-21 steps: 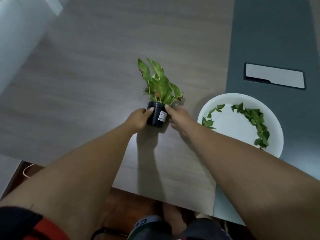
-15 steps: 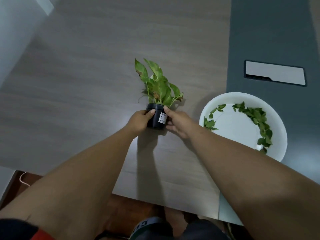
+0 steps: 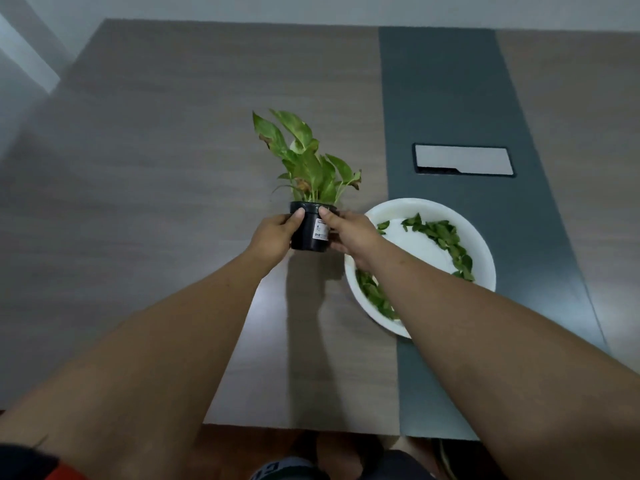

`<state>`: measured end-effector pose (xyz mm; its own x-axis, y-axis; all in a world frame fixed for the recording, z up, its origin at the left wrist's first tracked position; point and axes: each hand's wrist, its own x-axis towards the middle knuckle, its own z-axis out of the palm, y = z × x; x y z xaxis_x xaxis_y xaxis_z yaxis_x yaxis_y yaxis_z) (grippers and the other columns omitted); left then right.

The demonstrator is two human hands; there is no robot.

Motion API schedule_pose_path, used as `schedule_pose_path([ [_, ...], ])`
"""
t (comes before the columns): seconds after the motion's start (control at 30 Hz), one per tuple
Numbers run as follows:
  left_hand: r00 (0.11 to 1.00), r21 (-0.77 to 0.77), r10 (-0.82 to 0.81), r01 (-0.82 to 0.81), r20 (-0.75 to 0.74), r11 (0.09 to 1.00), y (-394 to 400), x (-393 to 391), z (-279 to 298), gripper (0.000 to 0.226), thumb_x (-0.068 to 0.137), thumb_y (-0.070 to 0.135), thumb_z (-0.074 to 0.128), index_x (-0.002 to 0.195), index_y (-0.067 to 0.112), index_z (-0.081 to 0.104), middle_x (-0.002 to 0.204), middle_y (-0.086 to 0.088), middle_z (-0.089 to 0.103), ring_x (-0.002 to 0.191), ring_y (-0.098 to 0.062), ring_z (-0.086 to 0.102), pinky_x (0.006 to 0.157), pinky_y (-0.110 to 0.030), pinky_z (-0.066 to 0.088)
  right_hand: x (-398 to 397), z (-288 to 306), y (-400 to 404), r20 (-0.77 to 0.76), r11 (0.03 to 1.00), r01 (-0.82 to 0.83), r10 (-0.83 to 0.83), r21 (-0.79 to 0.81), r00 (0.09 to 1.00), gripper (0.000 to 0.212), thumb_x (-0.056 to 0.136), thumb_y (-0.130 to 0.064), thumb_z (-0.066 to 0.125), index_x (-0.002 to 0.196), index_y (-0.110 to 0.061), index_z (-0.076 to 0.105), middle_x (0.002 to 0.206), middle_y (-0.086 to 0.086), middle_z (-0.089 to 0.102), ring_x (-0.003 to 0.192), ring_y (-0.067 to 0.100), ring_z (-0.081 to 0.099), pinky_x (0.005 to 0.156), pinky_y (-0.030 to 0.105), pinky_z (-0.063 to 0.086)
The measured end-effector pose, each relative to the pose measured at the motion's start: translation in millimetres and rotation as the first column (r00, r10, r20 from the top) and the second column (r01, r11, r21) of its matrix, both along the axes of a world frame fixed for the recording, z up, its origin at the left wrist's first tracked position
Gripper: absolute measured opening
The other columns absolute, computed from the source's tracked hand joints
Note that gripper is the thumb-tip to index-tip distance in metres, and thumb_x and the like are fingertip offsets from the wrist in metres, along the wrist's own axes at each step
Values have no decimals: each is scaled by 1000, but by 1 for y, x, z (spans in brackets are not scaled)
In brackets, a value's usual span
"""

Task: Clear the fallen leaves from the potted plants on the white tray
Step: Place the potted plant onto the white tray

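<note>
Black pot [image 3: 309, 233] between two hands, left hand [image 3: 273, 235], right hand [image 3: 351, 235].

A: Dim, flat, cool indoor light. Soft glare patch on the table [image 3: 270, 358] near its front edge, and the white tray [image 3: 420, 206] rim runs close to clipped.

B: Shadows?

A: Soft dark band on the tabletop from the black pot [image 3: 309, 233] toward the viewer. Source likely ahead and above.

B: Sharpness?

A: Centre acceptable; pot label text unreadable. Forearms at the bottom are smeared and stretched. Wide-angle bend shows in the table edges and the grey strip [image 3: 446, 98].
</note>
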<state>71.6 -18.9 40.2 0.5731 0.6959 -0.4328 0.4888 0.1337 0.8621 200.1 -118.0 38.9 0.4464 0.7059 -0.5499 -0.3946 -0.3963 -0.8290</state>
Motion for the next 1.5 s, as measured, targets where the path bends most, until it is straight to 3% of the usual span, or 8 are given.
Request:
schedule_pose_path([
  [0.2, 980, -69, -180, 186, 82, 980, -57, 83, 15, 39, 99, 27, 52, 129, 2, 58, 112, -11, 66, 100, -25, 65, 70, -20, 58, 65, 16, -80, 92, 986, 164, -164, 12, 982, 41, 90, -32, 67, 124, -9, 62, 120, 11, 70, 111, 27, 67, 97, 41, 54],
  [0.33, 957, -83, -279, 285, 73, 955, -91, 121, 7, 40, 97, 26, 56, 129, 2, 57, 115, -12, 66, 108, -29, 65, 89, -32, 56, 93, 10, -127, 93, 970, 244, -244, 15, 965, 35, 91, -29, 67, 120, -10, 64, 120, 11, 70, 112, 27, 66, 97, 41, 54],
  [0.57, 938, -63, -344, 346, 46, 936, -131, 148, -18, 40, 96, 20, 58, 131, 0, 55, 122, -14, 65, 112, -23, 61, 88, -23, 52, 109, -10, -172, 76, 950, 313, -313, 11, 947, 14, 89, -22, 69, 101, -19, 62, 92, -7, 67, 84, 8, 64, 72, 24, 53],
  [0.83, 915, 75, -401, 396, 54, 915, -140, 145, -27, 37, 92, 8, 63, 128, 6, 59, 115, 0, 62, 103, -9, 56, 67, 5, 43, 109, -40, -180, 110, 945, 324, -328, 54, 938, 63, 77, -21, 79, 134, -17, 54, 125, -2, 64, 115, 18, 63, 92, 30, 53],
  [0.93, 930, 57, -358, 354, 79, 933, -137, 140, -38, 37, 89, 3, 65, 126, 5, 60, 119, -3, 64, 101, -9, 59, 71, 0, 47, 102, -47, -182, 141, 946, 322, -325, 49, 935, 67, 68, -25, 84, 130, -23, 58, 126, -4, 65, 116, 15, 63, 103, 38, 50],
  [1.23, 950, 45, -297, 294, 97, 955, -139, 124, -57, 35, 78, 1, 76, 112, 4, 68, 114, -12, 70, 79, 9, 66, 78, -10, 52, 90, -54, -191, 218, 922, 383, -384, 48, 897, 58, 73, 7, 78, 126, -7, 60, 123, 7, 65, 101, 17, 67, 82, 16, 54],
  [1.33, 962, 82, -260, 253, 87, 964, -145, 117, -57, 30, 74, 5, 80, 102, 13, 70, 110, -10, 72, 88, -2, 68, 86, -18, 53, 84, -56, -191, 257, 929, 367, -368, 52, 894, 62, 71, 10, 77, 128, -4, 58, 125, 10, 66, 111, 25, 66, 94, 30, 55],
  [1.5, 978, 27, -175, 173, 112, 984, -155, 108, -58, 35, 67, 9, 85, 100, 16, 75, 109, -7, 74, 104, -20, 69, 97, -39, 54, 78, -56, -196, 324, 934, 357, -345, 24, 881, 55, 75, 10, 74, 127, 0, 59, 122, 12, 68, 111, 23, 66, 82, 11, 53],
])
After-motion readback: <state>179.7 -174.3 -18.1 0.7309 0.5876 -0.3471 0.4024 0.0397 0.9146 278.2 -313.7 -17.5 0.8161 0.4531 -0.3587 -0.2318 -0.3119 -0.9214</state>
